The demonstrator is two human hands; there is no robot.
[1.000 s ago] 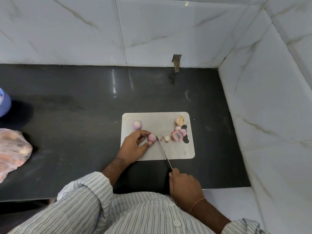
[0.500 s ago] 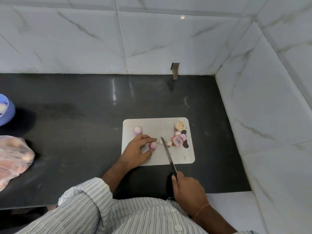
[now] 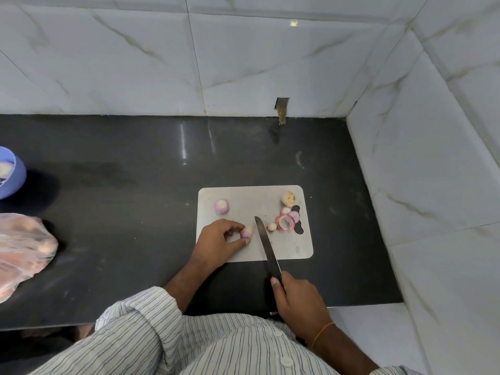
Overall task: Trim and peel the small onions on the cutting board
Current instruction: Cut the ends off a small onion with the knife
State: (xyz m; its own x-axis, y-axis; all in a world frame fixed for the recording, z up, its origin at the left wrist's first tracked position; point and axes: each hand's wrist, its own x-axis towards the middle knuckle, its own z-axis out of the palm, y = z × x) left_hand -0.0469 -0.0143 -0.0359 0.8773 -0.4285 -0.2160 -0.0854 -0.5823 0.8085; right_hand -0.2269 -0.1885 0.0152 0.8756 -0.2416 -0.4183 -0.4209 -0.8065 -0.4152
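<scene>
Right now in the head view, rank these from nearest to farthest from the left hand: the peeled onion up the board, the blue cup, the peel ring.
1. Peeled onion, just beyond the left hand.
2. Peel ring, right, past the knife.
3. Blue cup, far left edge.

the person is wearing a white shirt (image 3: 216, 345) with thin dark vertical stripes and white buttons (image 3: 286, 361) down the front. the left sleeve (image 3: 140, 312) is sitting rolled above the wrist. a thin orange thread (image 3: 322, 332) is circling the right wrist.
</scene>
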